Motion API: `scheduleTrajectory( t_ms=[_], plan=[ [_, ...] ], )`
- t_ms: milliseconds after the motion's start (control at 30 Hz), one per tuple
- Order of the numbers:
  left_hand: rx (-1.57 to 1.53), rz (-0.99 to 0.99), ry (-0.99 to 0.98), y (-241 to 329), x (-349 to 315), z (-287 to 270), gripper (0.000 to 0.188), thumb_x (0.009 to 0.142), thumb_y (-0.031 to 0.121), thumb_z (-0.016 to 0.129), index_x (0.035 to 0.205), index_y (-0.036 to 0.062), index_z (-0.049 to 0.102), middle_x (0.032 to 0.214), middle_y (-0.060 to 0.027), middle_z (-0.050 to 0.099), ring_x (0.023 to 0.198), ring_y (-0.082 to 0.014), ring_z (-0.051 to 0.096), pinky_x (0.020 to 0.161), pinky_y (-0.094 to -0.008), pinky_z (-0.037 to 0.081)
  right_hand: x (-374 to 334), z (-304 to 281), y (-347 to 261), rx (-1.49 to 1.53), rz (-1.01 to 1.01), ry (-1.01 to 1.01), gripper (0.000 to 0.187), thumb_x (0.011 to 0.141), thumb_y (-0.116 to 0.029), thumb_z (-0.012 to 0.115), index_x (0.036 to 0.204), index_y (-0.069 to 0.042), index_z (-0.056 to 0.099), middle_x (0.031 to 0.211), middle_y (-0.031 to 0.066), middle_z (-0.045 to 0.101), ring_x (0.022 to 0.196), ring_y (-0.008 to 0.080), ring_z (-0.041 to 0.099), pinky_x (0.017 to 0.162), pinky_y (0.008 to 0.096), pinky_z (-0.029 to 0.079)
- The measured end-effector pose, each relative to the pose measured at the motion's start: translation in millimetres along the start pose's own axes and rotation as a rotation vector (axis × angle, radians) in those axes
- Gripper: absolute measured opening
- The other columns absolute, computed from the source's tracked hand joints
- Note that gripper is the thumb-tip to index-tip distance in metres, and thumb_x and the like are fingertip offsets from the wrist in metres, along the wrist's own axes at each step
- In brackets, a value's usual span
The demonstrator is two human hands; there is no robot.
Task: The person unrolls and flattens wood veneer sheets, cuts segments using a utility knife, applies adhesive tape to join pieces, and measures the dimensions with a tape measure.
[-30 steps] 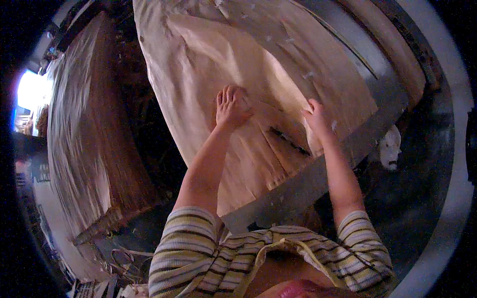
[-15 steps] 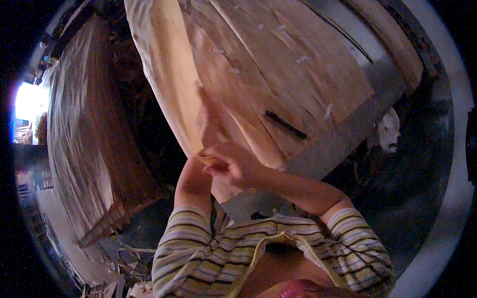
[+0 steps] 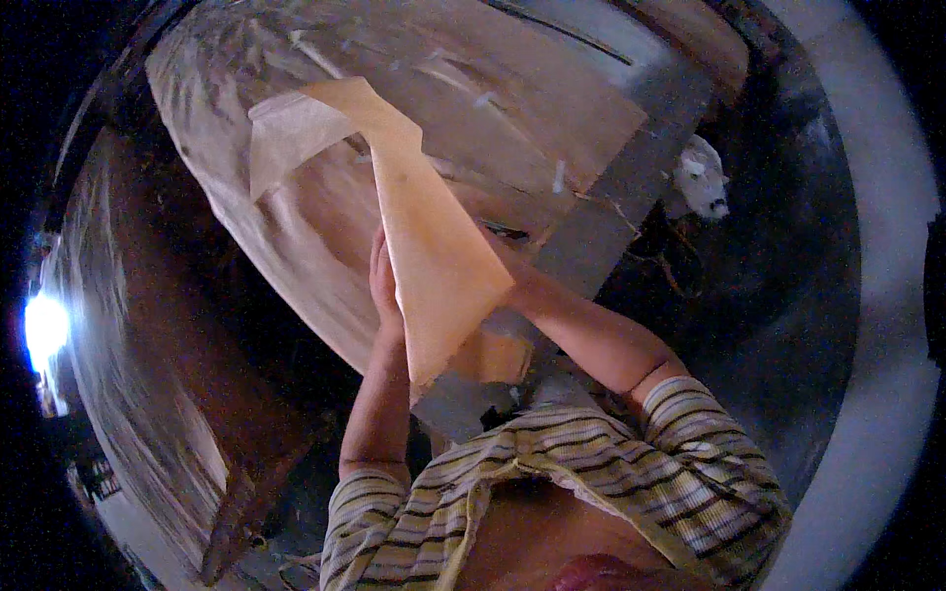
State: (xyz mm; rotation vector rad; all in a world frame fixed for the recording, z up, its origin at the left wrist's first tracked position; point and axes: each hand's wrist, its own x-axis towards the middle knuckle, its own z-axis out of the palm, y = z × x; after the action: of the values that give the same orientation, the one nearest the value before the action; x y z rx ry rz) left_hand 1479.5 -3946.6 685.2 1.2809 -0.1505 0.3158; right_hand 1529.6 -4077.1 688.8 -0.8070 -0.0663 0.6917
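A long, pale sheet of thin wood veneer (image 3: 424,227) is raised above a stack of similar sheets (image 3: 325,246), its far end curling over to the left. My left hand (image 3: 382,271) is at the sheet's left edge, fingers partly showing beside it and partly behind it, and appears to grip it. From the right, my right forearm (image 3: 591,335) reaches behind the sheet, which hides my right hand and its fingers. A dark, narrow bar (image 3: 507,233) lies on the stack, mostly covered by the sheet.
Short pale strips like tape (image 3: 559,177) dot the stack. A grey table edge (image 3: 581,236) runs along its right side. Another tall veneer stack (image 3: 128,345) stands to the left across a dark gap. A white dog-like animal (image 3: 698,177) is at the right.
My hands, close together over the stack before, are now apart. The veneer sheet has come up off the stack and curled. The view has shifted, so the stack sits further left.
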Motion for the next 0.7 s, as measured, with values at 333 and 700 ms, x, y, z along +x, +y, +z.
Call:
scheduleTrajectory(
  t_ms=[333, 700],
  plan=[
    [0.984, 0.621, -0.306, -62.2, 131.1, 150.3, 0.06, 0.068, 0.004, 0.056, 0.124, 0.0072, 0.034, 0.126, -0.0201, 0.031, 0.117, -0.0336, 0.029, 0.094, -0.0382, 0.03, -51.9, -166.0, -124.3, -0.767, -0.58, 0.425, 0.038, 0.082, -0.019, 0.049, 0.115, -0.002, 0.041, 0.108, 0.0075, 0.05, 0.098, 0.019, 0.047, 0.087, 0.0332, 0.037],
    [1.25, 0.274, -0.182, -144.2, 153.9, 128.0, 0.067, 0.066, 0.008, 0.06, 0.125, 0.0088, 0.028, 0.125, -0.0231, 0.028, 0.118, -0.0348, 0.027, 0.096, -0.0398, 0.027, -173.4, -368.9, -205.2, -1.457, -0.353, 1.15, 0.031, 0.071, -0.016, 0.06, 0.101, -0.008, 0.054, 0.097, 0.0102, 0.056, 0.093, 0.0245, 0.05, 0.076, 0.037, 0.041]
  ],
)
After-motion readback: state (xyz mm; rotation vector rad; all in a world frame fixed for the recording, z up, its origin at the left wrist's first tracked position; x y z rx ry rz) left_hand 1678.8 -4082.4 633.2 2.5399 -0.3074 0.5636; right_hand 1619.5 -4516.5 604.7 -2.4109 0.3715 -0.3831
